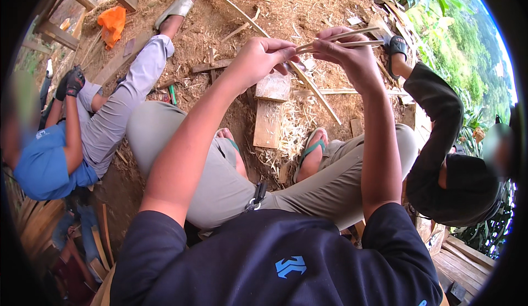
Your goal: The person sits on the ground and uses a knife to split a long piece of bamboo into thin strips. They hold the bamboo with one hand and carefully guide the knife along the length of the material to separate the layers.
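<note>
Left hand (265,61) and right hand (355,61) pinch slim wooden sticks (367,43), one o'clock; probably checking; next move needs steady grip.

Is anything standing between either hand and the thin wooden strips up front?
Nothing visible: the left hand pinches the strips near one end and the right hand grips them farther along. The wooden blocks sit below, on the ground.

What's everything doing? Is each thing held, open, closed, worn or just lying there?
Thin wooden sticks: held, right ends spread apart
Left hand: pinched shut on the sticks
Right hand: closed on the sticks
Wooden block: lying down
Wood shavings: loose, scattered
Orange cloth or bag: crumpled
Green-strapped sandals: worn
</note>
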`<state>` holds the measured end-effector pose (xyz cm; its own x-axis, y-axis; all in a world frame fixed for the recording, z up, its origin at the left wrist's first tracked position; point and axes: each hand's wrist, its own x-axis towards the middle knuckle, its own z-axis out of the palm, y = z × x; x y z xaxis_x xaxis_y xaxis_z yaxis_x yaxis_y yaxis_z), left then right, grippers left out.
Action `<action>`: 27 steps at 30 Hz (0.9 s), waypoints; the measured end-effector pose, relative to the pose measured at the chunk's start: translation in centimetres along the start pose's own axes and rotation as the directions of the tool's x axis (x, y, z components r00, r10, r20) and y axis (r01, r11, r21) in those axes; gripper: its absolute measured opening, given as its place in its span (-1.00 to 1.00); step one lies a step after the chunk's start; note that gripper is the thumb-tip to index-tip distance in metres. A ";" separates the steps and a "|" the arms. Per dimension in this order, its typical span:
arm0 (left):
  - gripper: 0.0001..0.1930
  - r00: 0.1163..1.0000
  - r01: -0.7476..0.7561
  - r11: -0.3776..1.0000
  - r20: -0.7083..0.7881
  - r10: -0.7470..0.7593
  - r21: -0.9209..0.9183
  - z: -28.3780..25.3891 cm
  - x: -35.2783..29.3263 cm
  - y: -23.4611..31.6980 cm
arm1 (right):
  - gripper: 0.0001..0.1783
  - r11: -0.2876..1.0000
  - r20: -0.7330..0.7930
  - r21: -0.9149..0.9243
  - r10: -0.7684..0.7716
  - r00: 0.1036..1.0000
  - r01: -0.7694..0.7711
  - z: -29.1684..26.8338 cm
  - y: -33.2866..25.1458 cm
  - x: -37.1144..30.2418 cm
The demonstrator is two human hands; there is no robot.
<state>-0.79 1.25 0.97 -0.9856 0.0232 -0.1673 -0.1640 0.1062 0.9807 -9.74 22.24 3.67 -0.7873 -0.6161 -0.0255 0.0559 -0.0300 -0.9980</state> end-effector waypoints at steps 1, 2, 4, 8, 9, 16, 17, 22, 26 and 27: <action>-0.72 1.000 -0.013 1.000 -0.009 0.013 -0.001 0.1 0.0 0.0 | -0.75 1.000 -0.018 -0.006 0.000 1.000 0.000 0.1 0.0 0.0; -0.72 1.000 -0.010 1.000 -0.008 0.010 0.019 0.0 0.1 0.2 | -0.75 1.000 -0.037 -0.011 -0.001 0.999 0.000 0.2 -0.1 -0.1; -0.72 0.999 -0.026 0.998 -0.017 0.027 0.060 0.0 0.1 0.0 | -0.75 0.999 -0.029 -0.047 -0.009 1.000 0.007 0.2 -0.1 -0.2; -0.70 0.999 -0.045 0.994 -0.004 0.046 0.100 -0.2 0.2 -0.1 | -0.79 0.996 0.112 -0.067 -0.050 0.993 0.057 -1.0 0.4 -0.2; -0.69 0.999 -0.050 0.993 0.008 0.050 0.107 -0.2 0.2 -0.1 | -0.80 0.995 0.126 -0.073 -0.063 0.990 0.073 -1.0 0.3 -0.2; -0.68 0.999 -0.050 0.976 0.008 0.050 0.213 -0.2 0.3 -0.6 | -0.72 0.986 0.070 -0.160 -0.038 0.997 0.049 0.0 0.3 -0.4; -0.68 0.999 -0.036 0.971 -0.003 0.038 0.238 -0.1 0.3 -0.4 | -0.71 0.991 0.074 -0.128 -0.020 0.997 0.030 0.0 0.3 -0.4; -0.70 0.999 -0.021 0.950 0.036 0.010 0.313 -0.1 0.7 -1.3 | -0.70 0.992 0.021 -0.129 -0.007 1.000 0.009 0.7 0.7 -0.4; -0.73 1.000 -0.011 0.970 0.024 0.005 0.241 0.0 0.8 -1.9 | -0.71 0.984 -0.027 -0.176 -0.003 1.000 -0.001 1.0 0.8 -0.3; -0.74 0.999 0.000 0.955 0.038 -0.012 0.297 0.1 1.1 -1.9 | -0.71 0.982 -0.036 -0.189 -0.006 0.999 -0.001 1.1 0.8 -0.3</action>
<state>-1.53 1.15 -1.09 -0.9814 0.0596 -0.1824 -0.1444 0.3968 0.9065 -8.77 21.55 2.93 -0.8091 -0.5872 -0.0216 -0.0604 0.1198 -0.9910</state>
